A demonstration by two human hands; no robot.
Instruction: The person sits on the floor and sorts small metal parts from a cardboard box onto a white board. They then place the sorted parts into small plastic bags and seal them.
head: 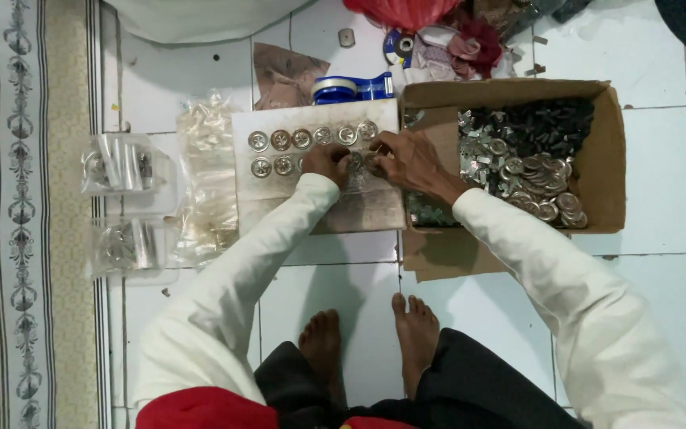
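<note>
**A:** On the white tiled floor (343, 278), what sits in front of the person?

**B:** A flat grey board (319, 202), with round metal discs (311, 137) laid on it in rows. The row along its far edge is full, six discs from the left end to the right. The second row has two clear discs at its left end; the rest is under the hands.

**A:** And the hands?

**B:** Both meet at the right part of that second row. The left hand (325, 163) is curled, fingertips pressed down at a disc; the right hand (410, 163) has its fingers bent and pinched together beside it, touching the same spot. Whether either truly grips a disc, I cannot tell, since the fingers cover it.

**A:** How far along does it look?

**B:** Judging by the board, under halfway: one row laid, the second being filled, and the near half bare.

**A:** Where do the discs come from?

**B:** Likely the cardboard box (609, 159) touching the board's right edge, which holds a heap of shiny discs and darker parts. A blue tape dispenser (351, 87) lies beyond the board's far edge, and clear plastic bags (125, 167) lie to its left.
</note>
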